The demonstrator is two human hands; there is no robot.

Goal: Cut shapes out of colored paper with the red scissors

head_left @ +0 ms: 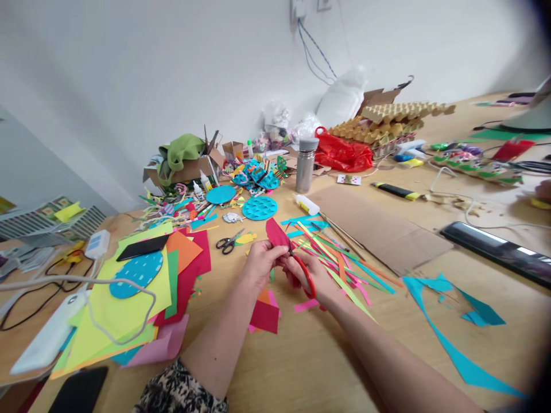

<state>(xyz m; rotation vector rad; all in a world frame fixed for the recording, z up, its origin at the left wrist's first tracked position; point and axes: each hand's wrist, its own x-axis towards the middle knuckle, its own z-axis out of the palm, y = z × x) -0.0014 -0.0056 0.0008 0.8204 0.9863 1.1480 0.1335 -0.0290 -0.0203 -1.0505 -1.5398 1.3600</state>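
Between the fingers of my left hand (260,262) is a piece of red paper (276,232), its larger part standing up above the fingertips. My right hand (313,280) is closed around red-handled scissors (308,279), whose blades meet the red paper close to my left fingers. Much of the blades is hidden by the paper and fingers. Below my hands lie red paper pieces (265,316) with orange and pink ones among them. Thin coloured paper strips (344,261) are spread just beyond my right hand.
Coloured paper sheets (129,304) with a phone (143,248) on top lie at left. Black scissors (228,243), a glue bottle (307,205) and a steel bottle (306,166) stand or lie ahead. Cardboard (379,229) and blue paper offcuts (456,344) are at right.
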